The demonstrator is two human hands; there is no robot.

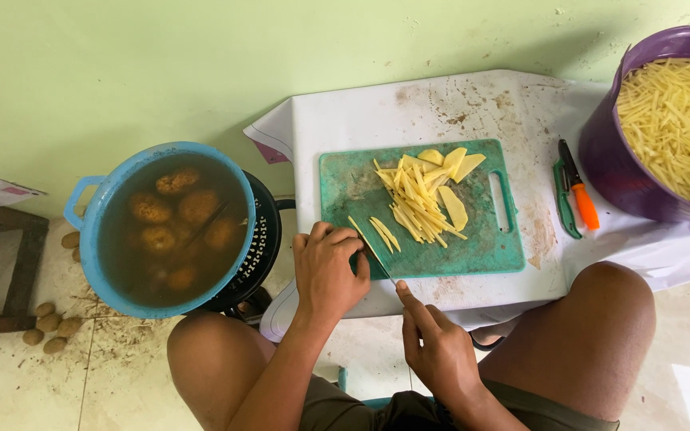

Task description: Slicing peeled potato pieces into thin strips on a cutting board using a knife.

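Note:
A green cutting board (361, 187) lies on a white stained tabletop (409, 104). A heap of yellow potato strips and slices (425, 195) sits at the board's middle. My left hand (325, 271) rests with curled fingers on the board's near left corner; whatever is under the fingers is hidden. A few cut strips (385, 233) lie just right of those fingers. My right hand (437, 347) is below the board's near edge and grips a knife (378, 259), index finger along its back. The blade points up and left, beside my left fingertips.
A purple tub (600, 152) full of potato strips stands at the right. A green peeler (562, 203) and an orange-handled knife (580, 195) lie next to it. A blue pot (89, 239) of water and whole potatoes sits left on a black stand. Loose potatoes (48, 327) lie on the floor.

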